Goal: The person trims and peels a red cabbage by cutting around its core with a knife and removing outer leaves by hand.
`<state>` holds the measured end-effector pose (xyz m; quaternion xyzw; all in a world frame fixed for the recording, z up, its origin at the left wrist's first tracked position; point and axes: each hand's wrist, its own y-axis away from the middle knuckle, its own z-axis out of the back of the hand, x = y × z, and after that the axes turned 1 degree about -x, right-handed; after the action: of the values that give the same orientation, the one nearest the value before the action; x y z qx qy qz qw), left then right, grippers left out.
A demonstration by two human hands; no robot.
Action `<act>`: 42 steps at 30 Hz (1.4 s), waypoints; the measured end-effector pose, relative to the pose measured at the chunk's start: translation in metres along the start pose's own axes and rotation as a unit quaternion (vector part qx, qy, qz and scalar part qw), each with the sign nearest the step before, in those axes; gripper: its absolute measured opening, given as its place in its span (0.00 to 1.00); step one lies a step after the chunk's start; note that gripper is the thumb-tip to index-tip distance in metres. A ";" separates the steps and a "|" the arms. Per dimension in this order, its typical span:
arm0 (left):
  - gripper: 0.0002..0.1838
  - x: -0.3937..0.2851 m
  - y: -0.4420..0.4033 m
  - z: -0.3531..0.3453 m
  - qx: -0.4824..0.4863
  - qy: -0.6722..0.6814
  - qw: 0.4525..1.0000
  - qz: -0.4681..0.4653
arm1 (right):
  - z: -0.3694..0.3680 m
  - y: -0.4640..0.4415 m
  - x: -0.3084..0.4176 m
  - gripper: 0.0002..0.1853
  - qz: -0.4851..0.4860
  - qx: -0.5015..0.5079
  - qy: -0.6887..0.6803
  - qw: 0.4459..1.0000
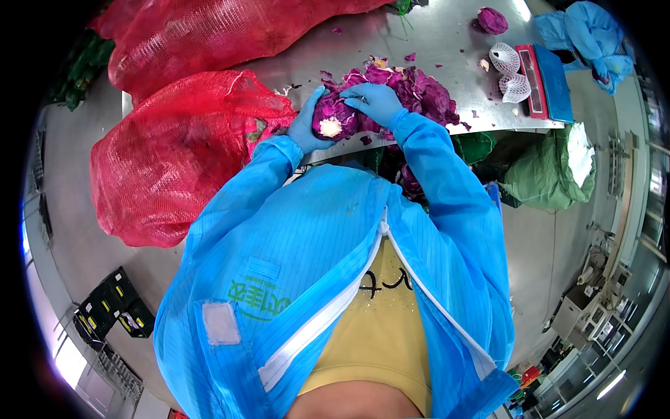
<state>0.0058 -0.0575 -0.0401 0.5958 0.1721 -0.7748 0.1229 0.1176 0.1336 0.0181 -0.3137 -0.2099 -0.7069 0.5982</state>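
Note:
A red cabbage (pixel 333 114) is held near the front edge of the steel table, its pale cut stem turned toward me. My left hand (pixel 306 126), in a blue glove, is closed round its left side. From the right, my blue-gloved right hand (pixel 377 103) reaches over the cabbage. Its fingers are bent against the upper right side, at an outer leaf; the exact fingertip grip is partly hidden. Loose purple cabbage leaves (pixel 426 96) lie heaped just beyond and to the right of that hand.
Red mesh sacks (pixel 174 153) crowd the left side. On the steel table (pixel 307 63), another red cabbage (pixel 492 21), white foam nets (pixel 504 59) and a red-and-blue box (pixel 543 82) stand right. A green sack (pixel 551 171) is below the table's right end.

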 end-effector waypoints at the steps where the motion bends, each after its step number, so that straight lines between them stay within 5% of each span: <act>1: 0.65 -0.001 -0.002 0.001 -0.005 -0.017 1.000 -0.017 | 0.000 0.000 0.002 0.12 0.034 -0.023 0.102 0.994; 3: 0.65 -0.009 -0.002 0.001 0.010 -0.021 1.000 0.013 | -0.003 0.006 0.006 0.12 0.045 -0.008 0.159 0.986; 10: 0.63 -0.021 -0.010 0.010 0.073 -0.120 0.990 0.021 | -0.015 0.003 0.017 0.09 -0.039 -0.177 -0.037 0.983; 17: 0.58 -0.030 -0.020 0.012 0.129 -0.139 0.982 -0.003 | -0.002 0.000 0.037 0.08 0.008 -0.182 0.072 0.981; 19: 0.56 -0.027 -0.021 0.011 0.137 -0.153 0.979 -0.001 | 0.006 -0.004 0.046 0.08 0.016 -0.111 0.150 0.982; 27: 0.52 -0.064 -0.023 0.012 0.161 -0.160 0.973 0.030 | 0.013 -0.028 0.030 0.11 0.023 -0.100 0.066 0.993; 29: 0.56 -0.040 -0.019 0.010 0.177 -0.283 0.943 0.008 | 0.018 -0.029 0.026 0.10 0.008 -0.081 -0.012 0.997; 35: 0.60 -0.063 -0.023 0.007 0.113 -0.256 0.957 -0.071 | -0.001 -0.016 -0.032 0.10 -0.235 -0.205 -0.186 0.932; 38: 0.59 -0.057 -0.021 0.009 0.117 -0.280 0.944 -0.132 | -0.005 -0.003 -0.044 0.08 -0.377 -0.277 -0.375 0.800; 41: 0.57 -0.065 -0.015 0.009 0.145 -0.339 0.924 -0.102 | -0.004 0.006 -0.057 0.09 -0.395 -0.305 -0.335 0.799; 42: 0.56 -0.057 -0.012 0.008 0.111 -0.329 0.927 -0.142 | -0.009 0.012 -0.061 0.13 -0.319 -0.326 -0.102 0.884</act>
<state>0.0084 -0.0508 0.0186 0.2862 0.1181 -0.9508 -0.0058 0.1326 0.1692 -0.0314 -0.4773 -0.1156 -0.8524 0.1793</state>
